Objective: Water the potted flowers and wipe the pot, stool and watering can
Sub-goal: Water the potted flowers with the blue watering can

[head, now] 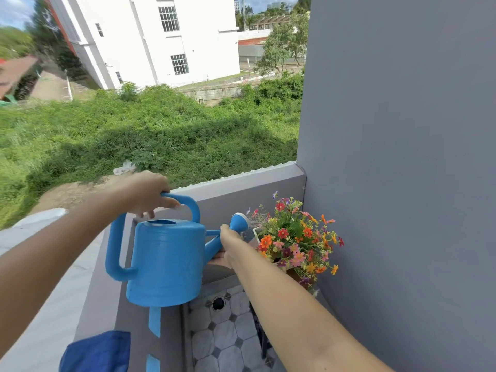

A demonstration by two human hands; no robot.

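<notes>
Watering can (166, 261): blue, smooth moulded plastic, drum-shaped body with an open filler hole on top, held in the air above the tiled balcony floor (228, 342). Its long axis runs from the looped rear handle at left to the spout at right, ending in a rounded rose (239, 221) just beside the potted flowers (295, 237). The flowers, a dense cluster of small orange, red, pink and yellow blooms, lie to the right of both hands, in the corner against the matte grey wall (402, 157); the pot and stool are largely hidden. Left hand (150, 194): fingers curled closed around the top handle. Right hand (228, 245): wrapped under the spout, nearer the flowers. Judged step: watering, likely needing a rightward tip. A blue cloth (99, 353) lies on the parapet ledge (67, 304).
</notes>
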